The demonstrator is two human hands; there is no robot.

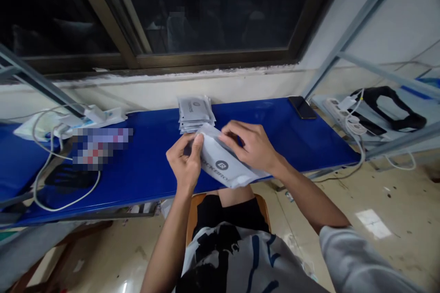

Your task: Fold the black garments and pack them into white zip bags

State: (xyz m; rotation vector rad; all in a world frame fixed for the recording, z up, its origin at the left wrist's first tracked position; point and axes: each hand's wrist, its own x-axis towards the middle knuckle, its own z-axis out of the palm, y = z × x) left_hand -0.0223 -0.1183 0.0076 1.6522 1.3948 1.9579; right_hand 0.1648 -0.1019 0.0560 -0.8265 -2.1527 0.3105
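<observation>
A white-grey plastic pouch (pixel 225 167) with a round logo and dark lettering is held over the front edge of the blue table (pixel 144 165). My left hand (pixel 185 160) pinches its upper left end between thumb and fingers. My right hand (pixel 252 146) grips the pouch's top edge, its fingers curled over it. Behind the hands, a stack of similar pouches (pixel 195 112) lies on the table near the wall.
A dark phone (pixel 302 107) lies at the table's far right corner. At the left are white chargers and cables (pixel 68 121) and a blurred patch. A power strip (pixel 338 110) and a black strap-like object (pixel 392 110) sit on the right shelf. Metal frame bars stand at both sides.
</observation>
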